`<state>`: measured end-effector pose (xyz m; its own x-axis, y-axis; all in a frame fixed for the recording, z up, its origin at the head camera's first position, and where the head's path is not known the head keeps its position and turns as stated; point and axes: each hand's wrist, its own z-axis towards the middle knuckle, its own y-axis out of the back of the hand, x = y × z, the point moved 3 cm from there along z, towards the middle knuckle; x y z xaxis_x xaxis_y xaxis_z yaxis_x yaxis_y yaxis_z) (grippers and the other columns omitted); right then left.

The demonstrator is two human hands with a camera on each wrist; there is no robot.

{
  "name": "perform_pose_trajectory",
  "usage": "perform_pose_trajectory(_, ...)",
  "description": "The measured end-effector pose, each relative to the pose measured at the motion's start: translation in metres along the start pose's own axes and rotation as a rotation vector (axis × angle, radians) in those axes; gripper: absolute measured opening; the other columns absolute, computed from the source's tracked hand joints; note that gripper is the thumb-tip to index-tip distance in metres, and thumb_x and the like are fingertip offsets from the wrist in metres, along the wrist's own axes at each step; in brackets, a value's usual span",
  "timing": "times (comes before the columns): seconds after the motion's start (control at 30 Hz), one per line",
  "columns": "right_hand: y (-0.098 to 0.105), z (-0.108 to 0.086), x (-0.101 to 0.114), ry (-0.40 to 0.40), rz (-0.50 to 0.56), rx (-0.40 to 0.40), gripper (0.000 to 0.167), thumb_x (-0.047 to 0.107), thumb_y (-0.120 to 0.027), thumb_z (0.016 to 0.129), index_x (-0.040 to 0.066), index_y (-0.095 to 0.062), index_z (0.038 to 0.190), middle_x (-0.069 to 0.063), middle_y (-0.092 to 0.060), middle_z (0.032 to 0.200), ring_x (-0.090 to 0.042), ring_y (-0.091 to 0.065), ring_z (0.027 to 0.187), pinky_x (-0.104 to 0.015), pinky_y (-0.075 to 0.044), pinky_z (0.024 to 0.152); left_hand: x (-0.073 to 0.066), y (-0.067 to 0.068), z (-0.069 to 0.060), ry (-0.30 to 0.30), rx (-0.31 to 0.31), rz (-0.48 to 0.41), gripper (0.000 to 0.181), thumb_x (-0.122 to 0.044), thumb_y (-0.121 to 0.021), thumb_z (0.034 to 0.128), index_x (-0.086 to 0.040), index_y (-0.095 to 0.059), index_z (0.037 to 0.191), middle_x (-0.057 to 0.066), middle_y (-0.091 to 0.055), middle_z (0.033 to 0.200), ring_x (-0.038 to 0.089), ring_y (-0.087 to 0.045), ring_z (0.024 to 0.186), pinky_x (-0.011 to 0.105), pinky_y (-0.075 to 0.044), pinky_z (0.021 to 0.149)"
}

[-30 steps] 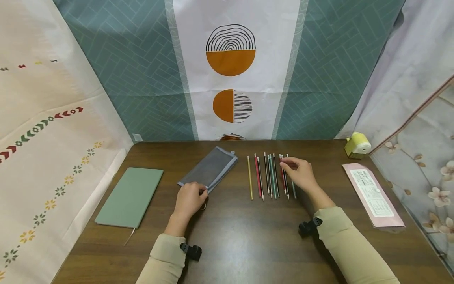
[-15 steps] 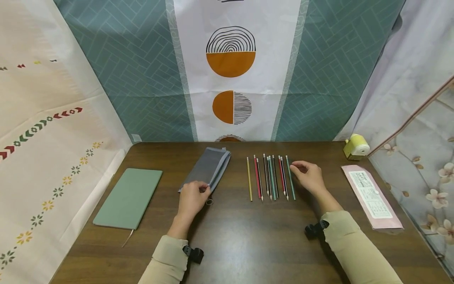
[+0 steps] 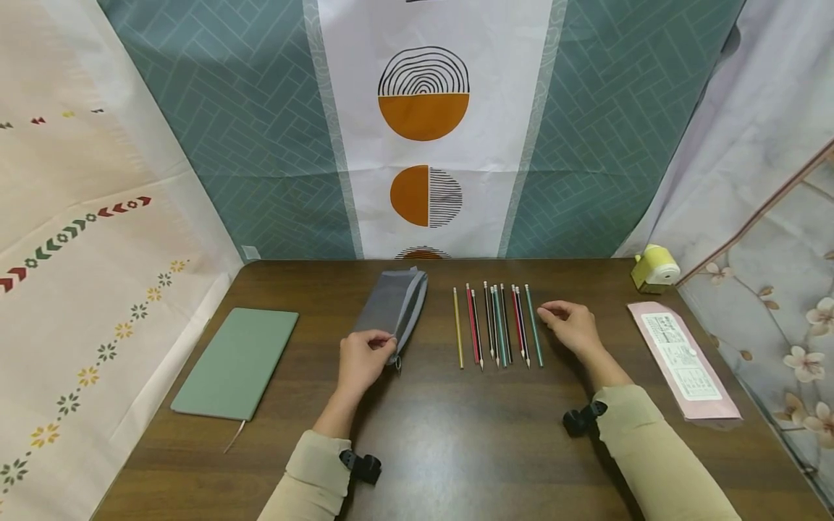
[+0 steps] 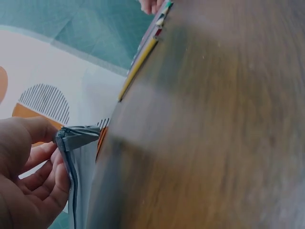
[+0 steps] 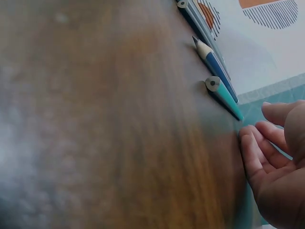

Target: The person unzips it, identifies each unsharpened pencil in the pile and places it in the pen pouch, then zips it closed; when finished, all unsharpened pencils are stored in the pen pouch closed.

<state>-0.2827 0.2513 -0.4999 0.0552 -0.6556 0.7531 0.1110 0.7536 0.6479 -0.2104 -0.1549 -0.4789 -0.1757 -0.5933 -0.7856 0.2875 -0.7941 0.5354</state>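
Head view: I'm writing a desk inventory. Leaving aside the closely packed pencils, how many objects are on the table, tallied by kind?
Zip pouch: 1
Green notebook: 1
Yellow pencil sharpener: 1
Pink packet with a white label: 1
Total: 4

On your table, the notebook lies on the left, then comes the pouch, and then the pencils, side by side in a row. Your left hand is at the near end of the pouch, and your right hand is just right of the last pencil. Farther right lies the packet, with the sharpener behind it, and a big cloth is behind the table.
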Motion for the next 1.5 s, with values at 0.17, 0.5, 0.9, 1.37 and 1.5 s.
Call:
perform_pose_trajectory(0.17, -0.002, 0.002, 0.0, 0.028, -0.017, 0.034, 0.031, 0.028, -0.07, 0.097, 0.0, -0.074, 0.111, -0.016, -0.075, 0.101, -0.023, -0.067, 0.087, -0.028, -0.051, 0.07, -0.002, -0.002, 0.0, 0.068, 0.001, -0.071, 0.005, -0.005, -0.078, 0.0831, -0.002, -0.08, 0.086, 0.006, -0.075, 0.076, 0.011, -0.067, 0.064, 0.021, -0.054, 0.059)
perform_pose_trajectory(0.5, -0.005, 0.006, 0.003, 0.025, -0.006, 0.057, 0.034, 0.028, -0.078, 0.092, -0.002, -0.075, 0.105, -0.014, -0.076, 0.091, -0.014, -0.07, 0.071, -0.022, -0.054, 0.06, -0.01, -0.01, -0.003, 0.173, 0.054, -0.221, 0.007, -0.003, -0.076, 0.0862, 0.003, -0.078, 0.089, 0.01, -0.073, 0.075, 0.008, -0.062, 0.053, 0.02, -0.054, 0.049)
perform_pose_trajectory(0.9, -0.005, 0.01, 0.012, -0.014, -0.109, 0.058, 0.033, 0.026, -0.085, 0.084, -0.003, -0.076, 0.098, -0.011, -0.076, 0.086, -0.027, -0.071, 0.08, -0.044, -0.054, 0.079, -0.012, -0.015, -0.004, 0.188, 0.081, -0.26, 0.007, -0.001, -0.074, 0.0869, 0.005, -0.077, 0.089, 0.011, -0.073, 0.075, 0.012, -0.066, 0.056, 0.023, -0.057, 0.051)
perform_pose_trajectory(1.37, -0.006, 0.016, 0.017, -0.08, -0.161, 0.086, 0.022, 0.019, -0.08, 0.084, -0.002, -0.078, 0.091, -0.009, -0.075, 0.077, -0.022, -0.068, 0.071, -0.036, -0.054, 0.067, -0.012, -0.016, -0.005, 0.195, 0.088, -0.263, 0.007, 0.001, -0.073, 0.0869, 0.006, -0.077, 0.089, 0.013, -0.073, 0.075, 0.014, -0.067, 0.056, 0.025, -0.058, 0.051)
perform_pose_trajectory(1.5, -0.005, 0.017, 0.015, -0.114, -0.098, 0.127, 0.029, 0.02, -0.077, 0.086, -0.006, -0.076, 0.1, -0.016, -0.076, 0.088, -0.015, -0.07, 0.065, -0.028, -0.056, 0.061, -0.012, -0.016, -0.005, 0.208, 0.09, -0.256, 0.006, 0.001, -0.073, 0.0869, 0.005, -0.077, 0.089, 0.012, -0.073, 0.075, 0.013, -0.067, 0.057, 0.025, -0.058, 0.051)
